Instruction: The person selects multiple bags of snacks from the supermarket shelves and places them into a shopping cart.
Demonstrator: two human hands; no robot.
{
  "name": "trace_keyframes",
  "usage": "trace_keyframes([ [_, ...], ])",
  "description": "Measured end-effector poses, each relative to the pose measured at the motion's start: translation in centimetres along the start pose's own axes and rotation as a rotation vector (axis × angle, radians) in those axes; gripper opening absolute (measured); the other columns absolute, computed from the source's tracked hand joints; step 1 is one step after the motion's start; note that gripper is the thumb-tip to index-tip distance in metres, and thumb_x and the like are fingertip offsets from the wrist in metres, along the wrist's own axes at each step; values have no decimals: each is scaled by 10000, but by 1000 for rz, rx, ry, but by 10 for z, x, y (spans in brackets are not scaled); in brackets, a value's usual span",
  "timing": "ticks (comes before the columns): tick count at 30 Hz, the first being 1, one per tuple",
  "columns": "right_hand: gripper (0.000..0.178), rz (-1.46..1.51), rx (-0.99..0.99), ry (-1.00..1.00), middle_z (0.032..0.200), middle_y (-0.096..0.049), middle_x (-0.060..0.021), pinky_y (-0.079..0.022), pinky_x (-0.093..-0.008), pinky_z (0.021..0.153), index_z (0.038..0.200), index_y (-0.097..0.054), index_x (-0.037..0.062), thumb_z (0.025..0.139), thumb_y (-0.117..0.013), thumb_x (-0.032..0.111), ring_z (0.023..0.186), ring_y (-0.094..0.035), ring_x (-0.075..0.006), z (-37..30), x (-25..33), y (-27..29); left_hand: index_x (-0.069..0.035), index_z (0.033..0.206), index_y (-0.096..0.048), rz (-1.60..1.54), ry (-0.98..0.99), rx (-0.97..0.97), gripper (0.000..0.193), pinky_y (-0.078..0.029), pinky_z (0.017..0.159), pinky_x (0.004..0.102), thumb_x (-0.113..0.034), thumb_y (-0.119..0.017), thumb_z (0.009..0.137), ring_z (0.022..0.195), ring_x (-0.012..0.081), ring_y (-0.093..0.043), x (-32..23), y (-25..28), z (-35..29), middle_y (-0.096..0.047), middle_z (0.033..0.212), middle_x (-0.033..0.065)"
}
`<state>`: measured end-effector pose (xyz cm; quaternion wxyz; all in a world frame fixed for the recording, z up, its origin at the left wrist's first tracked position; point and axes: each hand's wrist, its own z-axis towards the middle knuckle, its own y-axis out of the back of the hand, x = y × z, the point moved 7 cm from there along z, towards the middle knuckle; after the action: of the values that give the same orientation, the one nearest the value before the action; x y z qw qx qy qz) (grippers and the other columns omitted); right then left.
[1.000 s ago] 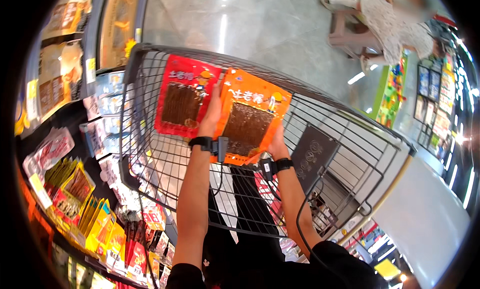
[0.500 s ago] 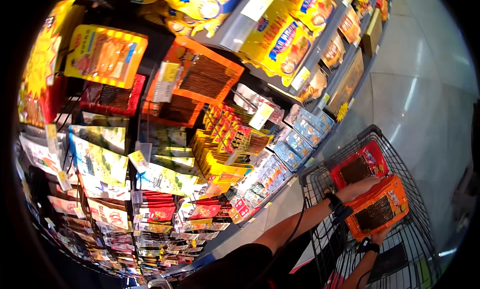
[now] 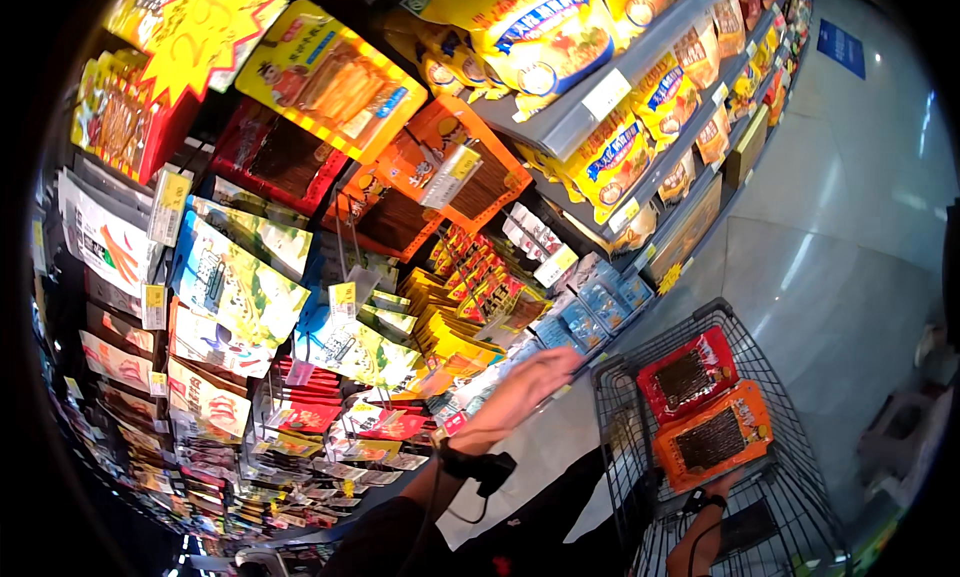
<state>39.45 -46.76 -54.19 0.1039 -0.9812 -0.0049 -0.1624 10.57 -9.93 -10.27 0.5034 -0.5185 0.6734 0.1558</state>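
My left hand (image 3: 540, 379) is out over the floor beside the shelf, its fingers stretched and slightly blurred, holding nothing. At the lower right, my right hand (image 3: 722, 483) is at the near edge of an orange snack packet (image 3: 712, 439) with a clear window onto dark brown strips. Its fingertips are partly hidden by the packet's edge and seem closed on it. A red packet (image 3: 688, 374) of similar dark strips lies just beyond, inside the wire shopping cart (image 3: 800, 477). Both wrists carry dark bands.
Hanging orange packets (image 3: 470, 162), a yellow packet (image 3: 335, 82) and pale pouches (image 3: 240, 277) fill the rack on the left. Large yellow bags (image 3: 610, 162) sit on the grey shelf. Blue-white boxes (image 3: 585, 322) stand low near the grey tiled floor (image 3: 780, 247).
My left hand has let go of the orange packet and moved left, out of the cart towards the rack. The orange packet is lower, near the red one. The view has shifted.
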Motion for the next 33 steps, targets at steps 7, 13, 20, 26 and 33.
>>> trace_keyframes([
  [7,955,-489,-211,-16,1588,-16,-87,-74,-539,1119,1526,-19,198,831,-300,789,1453,-10,-316,-54,-33,62,-20,1475,-125,-197,-463,-506,750,-326,1094,392,-97,-584,887,1372,279,-302,-112,156,22,-275,1484,182],
  [13,752,-825,-57,121,1496,-312,-115,-179,-500,1097,1482,-255,116,938,-303,633,1381,-273,-282,-141,-13,35,-85,1509,-30,398,-793,-869,1027,-238,1133,400,-281,-759,812,1439,278,-116,-242,213,77,-97,1554,141],
  [20,615,-1062,219,387,1215,-536,-83,-347,-448,985,1325,-431,61,977,-287,548,1165,-490,-269,-203,14,23,-43,1453,-158,260,-773,-931,1070,-343,1043,401,-279,-860,682,1278,302,-336,-266,256,109,-294,1336,164],
  [26,321,-953,152,90,765,-476,15,-413,-407,835,925,-484,108,970,-434,421,816,-533,-186,-219,2,34,-71,1421,-194,367,-840,-768,1002,-361,1066,447,-365,-835,710,1277,303,-330,-278,280,117,-261,1299,138],
  [33,381,-981,98,102,804,-512,6,-423,-437,816,938,-499,105,965,-413,475,828,-542,-188,-246,-6,40,-66,1380,-231,517,-825,-977,926,-356,1027,430,-310,-836,723,1243,305,-361,-260,263,116,-280,1272,150],
])
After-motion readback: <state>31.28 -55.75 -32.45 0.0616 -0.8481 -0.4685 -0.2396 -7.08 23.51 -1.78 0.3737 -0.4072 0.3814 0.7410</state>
